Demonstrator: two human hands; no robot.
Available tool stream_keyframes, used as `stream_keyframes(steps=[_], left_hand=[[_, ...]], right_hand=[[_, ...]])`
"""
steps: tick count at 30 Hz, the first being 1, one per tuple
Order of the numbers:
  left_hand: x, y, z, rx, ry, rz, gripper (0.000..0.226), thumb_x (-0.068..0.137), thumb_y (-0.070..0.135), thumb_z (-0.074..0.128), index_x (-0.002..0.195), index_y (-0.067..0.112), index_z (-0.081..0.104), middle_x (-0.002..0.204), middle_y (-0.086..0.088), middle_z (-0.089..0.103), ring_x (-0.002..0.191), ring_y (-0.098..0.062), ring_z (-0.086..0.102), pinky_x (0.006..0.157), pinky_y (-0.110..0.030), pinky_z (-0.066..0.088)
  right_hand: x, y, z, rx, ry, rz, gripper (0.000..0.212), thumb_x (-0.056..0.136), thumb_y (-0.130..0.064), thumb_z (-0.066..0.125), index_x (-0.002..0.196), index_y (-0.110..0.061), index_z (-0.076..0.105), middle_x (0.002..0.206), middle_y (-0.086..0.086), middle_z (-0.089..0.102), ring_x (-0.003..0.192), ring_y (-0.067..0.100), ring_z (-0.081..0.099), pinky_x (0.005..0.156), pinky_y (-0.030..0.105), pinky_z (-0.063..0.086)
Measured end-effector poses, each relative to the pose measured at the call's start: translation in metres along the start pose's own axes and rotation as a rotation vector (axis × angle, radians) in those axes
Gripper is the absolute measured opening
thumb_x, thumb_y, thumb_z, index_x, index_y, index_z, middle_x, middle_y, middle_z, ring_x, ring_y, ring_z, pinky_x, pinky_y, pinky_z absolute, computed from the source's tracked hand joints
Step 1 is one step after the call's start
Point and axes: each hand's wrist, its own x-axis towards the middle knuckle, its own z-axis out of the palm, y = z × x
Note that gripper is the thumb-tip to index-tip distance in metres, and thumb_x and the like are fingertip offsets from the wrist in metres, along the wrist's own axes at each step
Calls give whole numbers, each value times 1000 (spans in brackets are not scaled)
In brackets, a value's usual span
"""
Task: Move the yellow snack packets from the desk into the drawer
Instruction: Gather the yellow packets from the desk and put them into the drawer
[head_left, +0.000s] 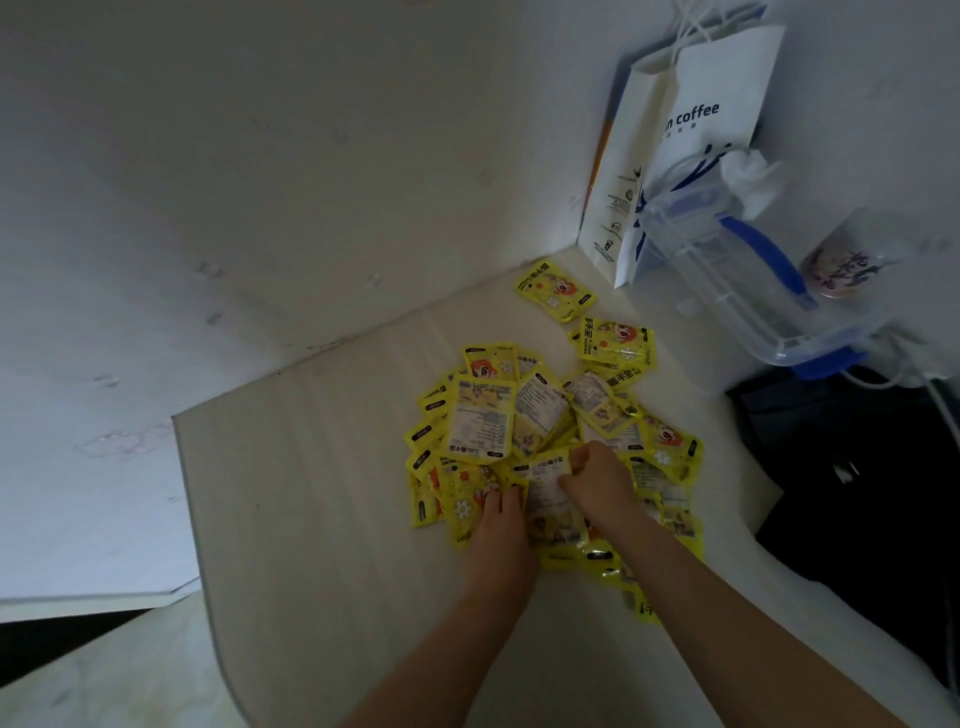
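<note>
Head view: both hands, left hand (500, 512) and right hand (597, 480), grip yellow packets (545, 488); paper bag (696, 140) reads "coffee".

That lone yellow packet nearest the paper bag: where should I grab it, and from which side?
The far packet lies flat on the desk, apart from the pile. Probably best to pinch its near edge from above, coming from the pile side; the paper bag crowds its far side.

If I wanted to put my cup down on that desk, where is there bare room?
The desk is bare on the left, between its left edge and the heap of yellow packets. The near strip around the forearms is also free. The right side is crowded: the heap, both hands, two stray packets, the paper bag and the clear plastic box.
</note>
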Motion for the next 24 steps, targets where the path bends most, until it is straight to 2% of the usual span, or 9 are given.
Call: stream_keyframes(steps=[6, 10, 13, 15, 16, 17, 18, 20, 24], left_hand=[[-6, -14, -12, -92, 62, 48, 39, 96, 14, 46, 134, 14, 39, 127, -9, 56, 113, -32, 56, 88, -40, 48], [-5, -21, -27, -89, 134, 94, 41, 92, 20, 51, 132, 18, 44, 115, -7, 63, 102, -31, 60, 74, -36, 47], [-2, -25, -43, -168, 203, 98, 24, 89, 30, 59, 110, 22, 50, 92, -1, 67, 79, -23, 63, 62, -37, 50], [1, -26, -55, -275, 230, 74, 22, 87, 34, 65, 100, 24, 50, 82, 4, 65, 69, -17, 63, 57, -35, 50], [4, -27, -62, -322, 243, 60, 21, 85, 30, 66, 99, 23, 51, 82, 4, 65, 67, -15, 63, 56, -32, 50], [8, -27, -68, -359, 258, 45, 20, 84, 25, 67, 98, 21, 53, 83, 3, 65, 68, -15, 63, 56, -30, 50], [13, -27, -75, -388, 273, 25, 19, 83, 19, 67, 99, 17, 55, 85, 1, 66, 69, -16, 63, 57, -29, 50], [25, -26, -88, -444, 295, -21, 17, 82, 15, 67, 98, 12, 60, 87, -3, 68, 72, -19, 64, 58, -29, 51], [50, -22, -104, -586, 271, -104, 15, 81, 14, 70, 95, 15, 65, 89, -2, 71, 81, -21, 68, 73, -42, 59]], right_hand=[[-11, 0, 3, 17, 27, -26, 27, 82, -17, 72, 89, -12, 46, 87, 5, 51, 75, 22, 48, 68, 33, 40], [-11, -4, -2, 104, -52, 4, 30, 84, -12, 70, 109, -6, 57, 106, 13, 62, 91, 27, 60, 76, 38, 49], [-11, -4, -11, 196, -144, 15, 8, 89, -8, 60, 87, -1, 62, 84, 23, 57, 70, 27, 55, 64, 36, 43], [-6, -1, -18, 331, -173, 75, 23, 89, -10, 59, 104, 8, 64, 101, 30, 61, 82, 26, 57, 70, 35, 44], [-7, -3, -24, 412, -181, 116, 31, 89, -10, 61, 116, 6, 61, 115, 25, 61, 96, 29, 60, 78, 38, 47], [-4, -2, -26, 490, -177, 154, 29, 89, -9, 61, 115, 2, 61, 115, 21, 61, 100, 33, 60, 82, 40, 48], [-6, -6, -32, 589, -182, 197, 11, 89, -6, 60, 99, -2, 63, 99, 19, 60, 88, 33, 60, 75, 40, 49], [4, -8, -39, 750, -189, 295, 30, 88, 0, 56, 64, -10, 41, 66, 11, 40, 59, 25, 43, 55, 32, 42], [13, -19, -45, 855, -180, 352, 36, 91, 2, 50, 54, -3, 48, 55, 15, 45, 62, 25, 47, 54, 35, 46]])
